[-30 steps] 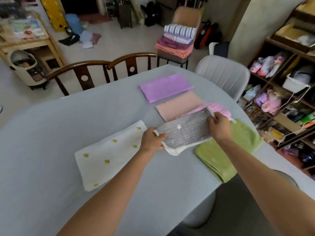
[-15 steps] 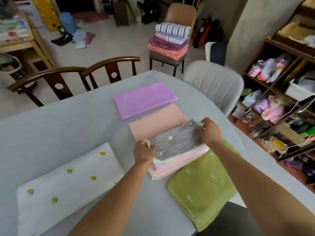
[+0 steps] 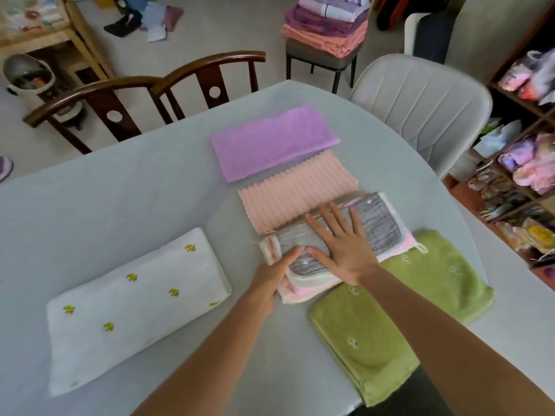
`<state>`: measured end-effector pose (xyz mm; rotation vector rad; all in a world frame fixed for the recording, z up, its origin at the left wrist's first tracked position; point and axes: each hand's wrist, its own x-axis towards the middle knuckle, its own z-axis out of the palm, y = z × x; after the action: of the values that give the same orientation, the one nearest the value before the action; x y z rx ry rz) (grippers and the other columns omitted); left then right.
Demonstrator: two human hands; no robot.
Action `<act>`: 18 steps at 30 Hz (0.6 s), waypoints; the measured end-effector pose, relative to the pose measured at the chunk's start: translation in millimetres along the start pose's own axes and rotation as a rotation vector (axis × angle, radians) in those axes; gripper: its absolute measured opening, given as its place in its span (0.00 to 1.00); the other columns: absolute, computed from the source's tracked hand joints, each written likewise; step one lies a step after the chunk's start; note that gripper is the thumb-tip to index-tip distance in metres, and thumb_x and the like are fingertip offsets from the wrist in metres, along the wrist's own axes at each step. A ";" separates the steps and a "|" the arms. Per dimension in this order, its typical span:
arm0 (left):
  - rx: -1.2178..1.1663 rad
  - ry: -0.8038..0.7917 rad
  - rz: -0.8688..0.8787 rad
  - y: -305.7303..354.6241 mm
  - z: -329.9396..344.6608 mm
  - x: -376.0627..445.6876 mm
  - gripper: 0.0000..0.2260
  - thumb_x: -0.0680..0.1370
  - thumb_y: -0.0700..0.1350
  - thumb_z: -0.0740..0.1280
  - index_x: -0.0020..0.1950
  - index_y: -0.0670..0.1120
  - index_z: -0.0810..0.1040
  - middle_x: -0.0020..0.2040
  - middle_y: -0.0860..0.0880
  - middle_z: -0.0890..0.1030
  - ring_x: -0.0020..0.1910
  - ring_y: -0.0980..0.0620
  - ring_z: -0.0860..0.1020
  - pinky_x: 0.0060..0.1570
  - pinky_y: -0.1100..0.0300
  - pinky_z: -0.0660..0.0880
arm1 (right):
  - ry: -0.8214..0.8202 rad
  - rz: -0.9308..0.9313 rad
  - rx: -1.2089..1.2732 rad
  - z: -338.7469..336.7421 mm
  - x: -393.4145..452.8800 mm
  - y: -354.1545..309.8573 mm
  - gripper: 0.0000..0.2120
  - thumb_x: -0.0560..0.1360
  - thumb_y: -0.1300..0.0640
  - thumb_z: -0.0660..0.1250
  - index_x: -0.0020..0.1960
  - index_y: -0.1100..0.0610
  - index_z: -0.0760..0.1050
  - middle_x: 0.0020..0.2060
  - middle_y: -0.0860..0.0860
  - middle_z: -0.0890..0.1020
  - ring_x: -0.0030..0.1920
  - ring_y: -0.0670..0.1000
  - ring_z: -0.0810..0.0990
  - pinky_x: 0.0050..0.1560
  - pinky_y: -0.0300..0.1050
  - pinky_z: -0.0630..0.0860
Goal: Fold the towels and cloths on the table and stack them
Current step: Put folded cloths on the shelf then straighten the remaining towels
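Note:
A folded grey cloth with white stars lies on top of a small stack of pink and white folded cloths near the table's right side. My right hand lies flat on the grey cloth with fingers spread. My left hand touches the stack's near left corner, its thumb on the grey cloth. Around the stack lie a folded green towel, a ribbed peach cloth, a purple cloth and a white cloth with yellow prints.
The pale grey table curves away at the right. Two dark wooden chairs stand at its far side, a white chair at the right. Another chair holds a pile of folded towels. Cluttered shelves line the right wall.
The grey cloth came from over the table onto the pink stack. Both hands let go of its ends; my right hand now lies flat on top and my left touches the corner.

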<state>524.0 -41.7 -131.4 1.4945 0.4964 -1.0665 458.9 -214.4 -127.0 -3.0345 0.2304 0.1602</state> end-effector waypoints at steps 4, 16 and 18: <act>-0.073 0.017 0.001 6.8 15.3 0.5 0.29 0.60 0.51 0.82 0.54 0.38 0.79 0.49 0.43 0.84 0.46 0.46 0.83 0.52 0.53 0.79 | 0.005 0.027 0.025 7.0 0.8 -2.2 0.31 0.78 0.34 0.37 0.77 0.44 0.38 0.77 0.49 0.42 0.76 0.51 0.34 0.74 0.57 0.35; 0.427 0.392 0.105 31.3 51.6 8.9 0.38 0.60 0.59 0.77 0.61 0.37 0.74 0.57 0.41 0.79 0.53 0.44 0.80 0.47 0.58 0.77 | 0.191 0.640 0.240 -34.6 8.8 60.6 0.41 0.74 0.38 0.62 0.76 0.61 0.52 0.76 0.58 0.54 0.77 0.57 0.49 0.73 0.56 0.38; 0.487 0.427 0.105 32.9 58.1 8.9 0.38 0.61 0.59 0.76 0.63 0.37 0.72 0.59 0.40 0.78 0.54 0.42 0.80 0.51 0.55 0.78 | -0.028 0.924 0.461 -38.7 8.3 75.7 0.52 0.66 0.32 0.69 0.76 0.62 0.51 0.75 0.58 0.58 0.75 0.57 0.56 0.73 0.57 0.47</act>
<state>535.2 -106.1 -115.4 2.1777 0.4623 -0.8159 459.0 -294.0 -96.1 -2.2477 1.4134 0.1728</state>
